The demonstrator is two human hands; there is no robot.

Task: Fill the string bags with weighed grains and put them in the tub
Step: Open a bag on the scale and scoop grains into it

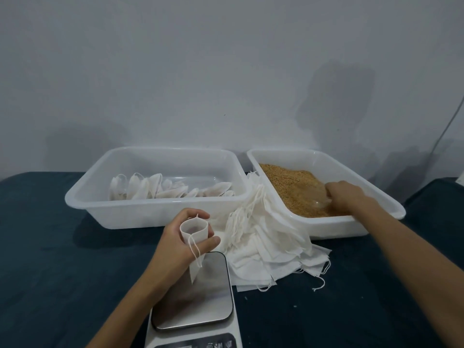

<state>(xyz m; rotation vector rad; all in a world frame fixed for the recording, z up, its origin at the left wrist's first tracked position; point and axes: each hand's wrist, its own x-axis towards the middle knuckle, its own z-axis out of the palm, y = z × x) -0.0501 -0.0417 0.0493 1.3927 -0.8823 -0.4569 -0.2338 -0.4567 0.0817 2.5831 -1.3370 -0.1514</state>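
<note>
Nearest the camera, at the bottom edge, sits a kitchen scale point(193, 295) with a bare, shiny steel platform and a partly cut-off control panel. It rests on a surface point(50, 247) covered in dark teal cloth that fills the lower half of the view. Just above the scale platform, the left hand point(180, 239) is closed around a small white string bag point(194, 231), thumb and fingers holding its mouth open in a ring, with the bag's cord looped down over a finger. To the right of the scale lies a loose pile of empty bags point(266, 247), flat and white, cords trailing onto the cloth. Behind the left hand stands a white plastic tub point(155, 209) holding a row of filled bags point(163, 188) leaning along its near side. To its right, touching the pile, a second white tub, the grain tray point(326, 229), sits at an angle and holds golden-brown grains point(288, 182). The right hand point(344, 194) reaches into this tray, fingers curled down on what looks like a clear scoop point(320, 197) in the grains; its exact grip is hard to make out. Behind everything rises a plain pale grey wall point(226, 59) with soft shadows, and a thin cable point(449, 124) hangs down at the far right.
</note>
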